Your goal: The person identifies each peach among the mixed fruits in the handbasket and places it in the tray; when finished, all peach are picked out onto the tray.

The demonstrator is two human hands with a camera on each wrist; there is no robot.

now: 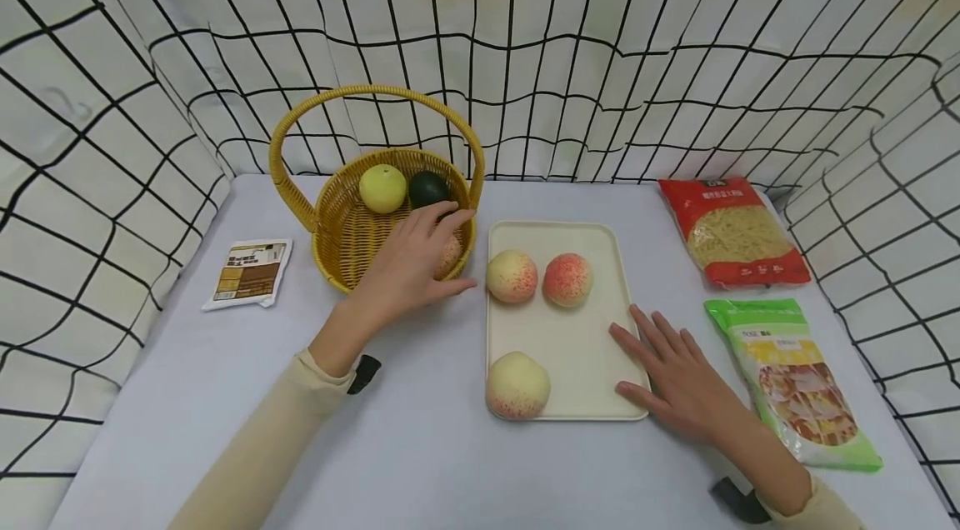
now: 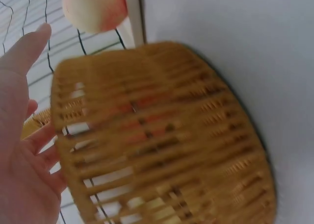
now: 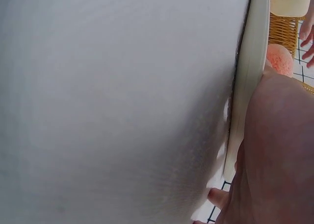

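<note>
My left hand [image 1: 408, 263] reaches over the near right rim of the yellow wicker basket [image 1: 348, 238], fingers spread and thumb held apart. Under it, partly hidden, a peach [image 1: 448, 257] lies inside the basket. Also in there are a yellow-green round fruit [image 1: 382, 188] and a dark green avocado-like fruit [image 1: 429, 189]. In the left wrist view the basket's woven side [image 2: 162, 136] stands beside the fingers. My right hand [image 1: 678, 376] lies with straight fingers over the right edge of a cream tray [image 1: 585, 355]. Three peaches sit on that tray, one [image 1: 517, 386] at its near left corner.
The basket's tall arched handle [image 1: 375, 90] rises over its opening. A small white-and-brown packet [image 1: 250, 273] lies left of the basket. On the right are a red pasta bag [image 1: 735, 232] and a green food bag [image 1: 795, 384]. Black-grid netting [image 1: 525, 80] surrounds the table.
</note>
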